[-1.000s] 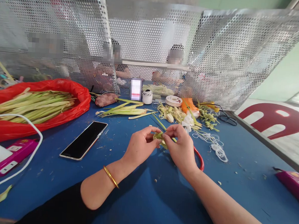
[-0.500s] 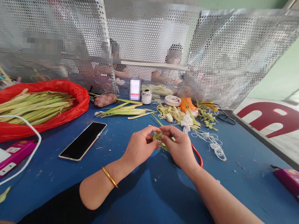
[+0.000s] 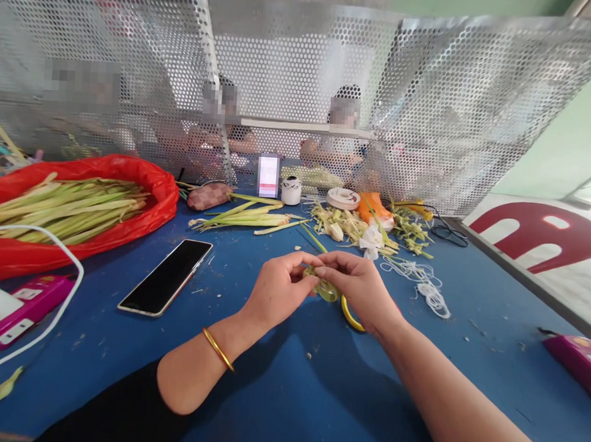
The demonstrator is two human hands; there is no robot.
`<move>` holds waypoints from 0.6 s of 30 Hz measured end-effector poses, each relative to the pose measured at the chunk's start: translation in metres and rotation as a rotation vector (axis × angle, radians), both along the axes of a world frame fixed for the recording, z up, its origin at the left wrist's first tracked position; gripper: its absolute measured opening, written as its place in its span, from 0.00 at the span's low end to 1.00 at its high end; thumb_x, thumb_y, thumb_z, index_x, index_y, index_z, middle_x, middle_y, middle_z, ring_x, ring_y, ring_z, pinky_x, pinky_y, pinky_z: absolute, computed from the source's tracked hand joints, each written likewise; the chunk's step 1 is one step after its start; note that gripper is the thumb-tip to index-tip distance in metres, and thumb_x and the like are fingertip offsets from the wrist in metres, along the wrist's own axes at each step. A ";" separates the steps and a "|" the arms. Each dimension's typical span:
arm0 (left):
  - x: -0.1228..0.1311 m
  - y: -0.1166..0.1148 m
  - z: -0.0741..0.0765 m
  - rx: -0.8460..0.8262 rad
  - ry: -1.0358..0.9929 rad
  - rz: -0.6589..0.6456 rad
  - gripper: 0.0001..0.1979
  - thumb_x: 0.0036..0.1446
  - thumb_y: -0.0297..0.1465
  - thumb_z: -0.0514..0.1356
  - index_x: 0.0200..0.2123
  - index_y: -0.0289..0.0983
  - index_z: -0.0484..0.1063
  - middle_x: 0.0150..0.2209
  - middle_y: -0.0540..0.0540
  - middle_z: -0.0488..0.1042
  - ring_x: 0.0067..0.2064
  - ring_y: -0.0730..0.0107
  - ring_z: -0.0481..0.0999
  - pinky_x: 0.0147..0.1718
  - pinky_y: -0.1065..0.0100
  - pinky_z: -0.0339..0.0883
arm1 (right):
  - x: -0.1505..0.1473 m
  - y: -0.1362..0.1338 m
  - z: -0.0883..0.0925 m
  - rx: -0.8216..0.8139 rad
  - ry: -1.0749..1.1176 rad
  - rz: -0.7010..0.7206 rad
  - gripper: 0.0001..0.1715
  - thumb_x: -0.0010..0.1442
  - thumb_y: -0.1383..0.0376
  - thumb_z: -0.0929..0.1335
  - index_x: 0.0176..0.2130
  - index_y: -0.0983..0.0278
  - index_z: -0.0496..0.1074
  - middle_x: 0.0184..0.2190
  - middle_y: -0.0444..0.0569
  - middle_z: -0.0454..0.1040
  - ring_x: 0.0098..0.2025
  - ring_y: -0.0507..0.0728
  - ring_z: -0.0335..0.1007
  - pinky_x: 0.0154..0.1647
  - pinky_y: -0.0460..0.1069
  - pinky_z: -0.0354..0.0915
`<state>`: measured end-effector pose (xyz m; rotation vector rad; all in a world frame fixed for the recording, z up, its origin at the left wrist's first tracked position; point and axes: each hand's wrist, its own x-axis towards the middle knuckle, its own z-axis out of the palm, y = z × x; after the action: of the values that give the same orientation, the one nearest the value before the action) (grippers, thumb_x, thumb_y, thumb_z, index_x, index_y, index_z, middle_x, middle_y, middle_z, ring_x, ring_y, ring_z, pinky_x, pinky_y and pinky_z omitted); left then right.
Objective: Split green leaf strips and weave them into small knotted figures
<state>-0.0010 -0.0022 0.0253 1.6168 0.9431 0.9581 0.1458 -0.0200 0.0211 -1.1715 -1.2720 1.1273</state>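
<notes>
Leaf strip (image 3: pixel 326 291), green and curled into a small loop, sits pinched between the two hands just above the middle of the blue table (image 3: pixel 274 400). The left hand (image 3: pixel 277 293) comes in from the left with its grip clenched on the near-left edge of the loop, thumb and forefinger pressed together. The right hand (image 3: pixel 364 288) meets it from the other side, and its grip is also grasping the strip, with the fingertips (image 3: pixel 322 272) laid over the top of the loop so that they touch the left thumb. Most of the strip is hidden by the fingers; only its lower curve shows beneath them. A yellow curved piece (image 3: pixel 350 316) peeks out under the right palm, lying on the table; what it belongs to cannot be told. A gold bangle (image 3: pixel 219 350) circles the left wrist.

To the left, well apart from the hands, a dark phone (image 3: pixel 166 276) lies flat, screen up. Beyond it a red bag (image 3: pixel 143 175) holds a heap of long pale leaves (image 3: pixel 61 207). A loose bundle of cut leaves (image 3: pixel 246 216) lies farther back, and white string (image 3: pixel 424 285) is tangled to the right of the hands. A pink device (image 3: pixel 580 362) rests at the right edge. A perforated metal screen (image 3: pixel 305 68) stands along the far side of the table, with other people seated behind it.
</notes>
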 end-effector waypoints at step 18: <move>-0.002 0.004 0.000 -0.190 0.007 0.050 0.03 0.56 0.30 0.57 0.33 0.36 0.67 0.24 0.50 0.75 0.27 0.69 0.78 0.29 0.69 0.73 | 0.002 0.003 -0.006 0.068 -0.083 -0.048 0.08 0.49 0.61 0.72 0.29 0.64 0.73 0.21 0.41 0.69 0.23 0.50 0.60 0.24 0.46 0.57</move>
<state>-0.0030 0.0022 0.0255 1.4440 1.0513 0.8695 0.1482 -0.0166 0.0149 -1.2022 -1.3276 1.0017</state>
